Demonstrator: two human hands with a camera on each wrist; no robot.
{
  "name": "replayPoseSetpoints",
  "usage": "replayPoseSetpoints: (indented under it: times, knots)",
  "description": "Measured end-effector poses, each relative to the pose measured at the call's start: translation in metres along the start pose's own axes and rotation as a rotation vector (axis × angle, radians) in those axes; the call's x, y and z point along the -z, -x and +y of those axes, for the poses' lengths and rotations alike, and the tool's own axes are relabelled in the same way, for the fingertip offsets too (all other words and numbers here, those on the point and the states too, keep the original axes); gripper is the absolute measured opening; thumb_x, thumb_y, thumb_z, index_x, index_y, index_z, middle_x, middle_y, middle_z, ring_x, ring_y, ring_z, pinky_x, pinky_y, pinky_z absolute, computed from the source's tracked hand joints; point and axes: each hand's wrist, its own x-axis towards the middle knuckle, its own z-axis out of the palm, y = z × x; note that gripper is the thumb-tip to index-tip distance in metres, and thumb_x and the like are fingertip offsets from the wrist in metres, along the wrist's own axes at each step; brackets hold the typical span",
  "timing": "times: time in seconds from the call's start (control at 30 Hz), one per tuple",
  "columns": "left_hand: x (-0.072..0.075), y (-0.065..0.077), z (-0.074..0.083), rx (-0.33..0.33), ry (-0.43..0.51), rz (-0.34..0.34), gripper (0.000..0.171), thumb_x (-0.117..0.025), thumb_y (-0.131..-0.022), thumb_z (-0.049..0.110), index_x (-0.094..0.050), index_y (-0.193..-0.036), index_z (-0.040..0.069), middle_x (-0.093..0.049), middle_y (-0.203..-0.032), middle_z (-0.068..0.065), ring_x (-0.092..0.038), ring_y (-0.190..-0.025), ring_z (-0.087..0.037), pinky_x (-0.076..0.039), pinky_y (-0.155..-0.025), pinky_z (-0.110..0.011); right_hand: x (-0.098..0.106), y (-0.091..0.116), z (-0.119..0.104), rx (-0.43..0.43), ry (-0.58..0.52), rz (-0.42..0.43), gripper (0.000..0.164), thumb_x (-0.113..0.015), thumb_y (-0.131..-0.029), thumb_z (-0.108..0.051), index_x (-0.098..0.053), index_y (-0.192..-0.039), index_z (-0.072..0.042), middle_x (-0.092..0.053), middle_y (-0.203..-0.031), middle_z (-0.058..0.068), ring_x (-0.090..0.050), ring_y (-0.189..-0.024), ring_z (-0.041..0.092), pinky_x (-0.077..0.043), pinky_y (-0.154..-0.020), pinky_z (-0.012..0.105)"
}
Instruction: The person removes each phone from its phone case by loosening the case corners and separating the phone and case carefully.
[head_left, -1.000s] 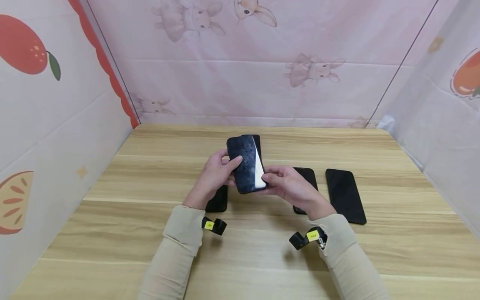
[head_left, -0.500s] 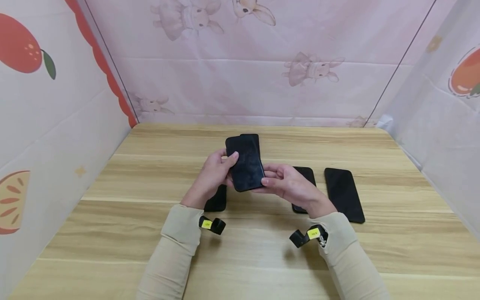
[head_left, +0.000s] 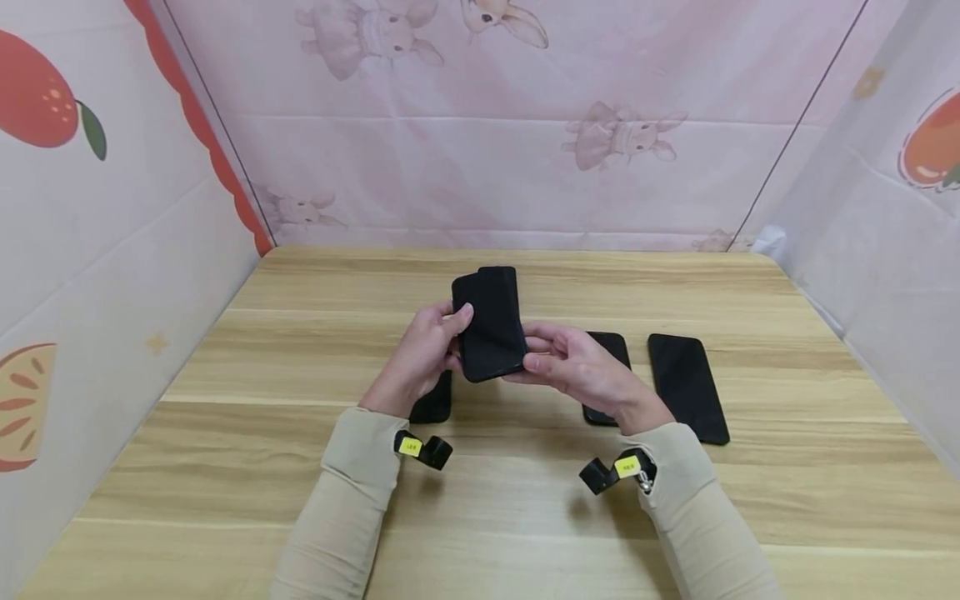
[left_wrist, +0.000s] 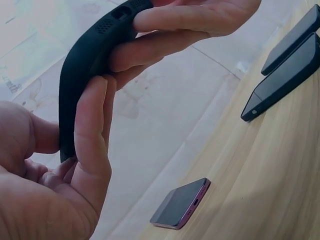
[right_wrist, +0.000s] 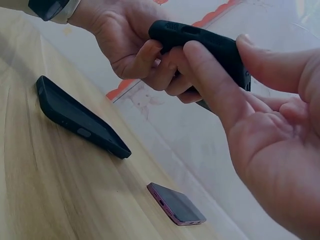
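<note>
Both hands hold up a phone in a black case point(head_left: 491, 333), its dark screen tilted toward the head camera. My left hand point(head_left: 420, 354) grips its left edge, thumb over the front and fingers behind. At the lower right corner, my right hand point(head_left: 577, 367) pinches it between thumb and fingers. In the left wrist view, the case's bottom edge point(left_wrist: 104, 26) shows a port opening and speaker holes. Beyond it on the table lies a phone with a purple edge point(right_wrist: 177, 205), mostly hidden in the head view.
A black phone or case with a raised rim point(right_wrist: 82, 117) lies beneath my left wrist. Right of my right hand are a black phone point(head_left: 613, 350), partly covered by that hand, and another dark phone point(head_left: 690, 387). All rest on the wooden table point(head_left: 495, 517), with patterned curtains around it.
The bright reflection on the held phone's screen has gone, as the phone has tilted slightly. Both hands keep their grip and have barely moved.
</note>
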Motion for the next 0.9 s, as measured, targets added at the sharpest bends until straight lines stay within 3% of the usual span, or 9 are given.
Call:
replayPoseSetpoints:
  times: [0.23, 0.43, 0.63, 0.9]
  knots:
    - [0.000, 0.000, -0.002, 0.016, 0.004, -0.009, 0.030, -0.046, -0.106, 0.025, -0.048, -0.123, -0.001, -0.063, -0.068, 0.001, -0.055, -0.048, -0.010, -0.046, -0.042, -0.022, 0.002, 0.001, 0.001, 0.010, 0.020, -0.033, 0.049, -0.047, -0.100, 0.006, -0.029, -0.144, 0.014, -0.051, -0.142, 0.026, -0.062, -0.123, 0.022, -0.050, -0.104, 0.039]
    - [-0.001, 0.001, 0.000, -0.006, 0.014, -0.009, 0.029, -0.045, -0.106, 0.025, -0.048, -0.122, 0.001, -0.062, -0.067, 0.002, -0.054, -0.050, -0.010, -0.048, -0.043, -0.023, 0.000, 0.001, 0.000, 0.003, 0.069, 0.001, 0.049, -0.047, -0.097, 0.008, -0.033, -0.144, 0.011, -0.054, -0.140, 0.024, -0.063, -0.121, 0.023, -0.050, -0.104, 0.041]
    - [-0.002, 0.003, -0.001, -0.061, -0.108, -0.054, 0.037, -0.043, -0.107, 0.024, -0.044, -0.133, -0.002, -0.069, -0.072, -0.001, -0.065, -0.053, -0.014, -0.054, -0.047, -0.028, -0.003, -0.002, 0.001, -0.032, 0.095, 0.076, 0.048, -0.043, -0.091, 0.012, -0.039, -0.139, 0.008, -0.056, -0.136, 0.027, -0.065, -0.116, 0.026, -0.050, -0.101, 0.051]
    - [-0.003, 0.003, -0.002, -0.082, -0.212, -0.040, 0.039, -0.044, -0.107, 0.026, -0.045, -0.136, 0.001, -0.068, -0.078, -0.004, -0.064, -0.055, -0.016, -0.055, -0.050, -0.030, -0.013, -0.007, -0.002, -0.086, 0.260, 0.199, 0.049, -0.058, -0.089, 0.008, -0.047, -0.137, 0.001, -0.062, -0.129, 0.023, -0.068, -0.108, 0.028, -0.054, -0.092, 0.057]
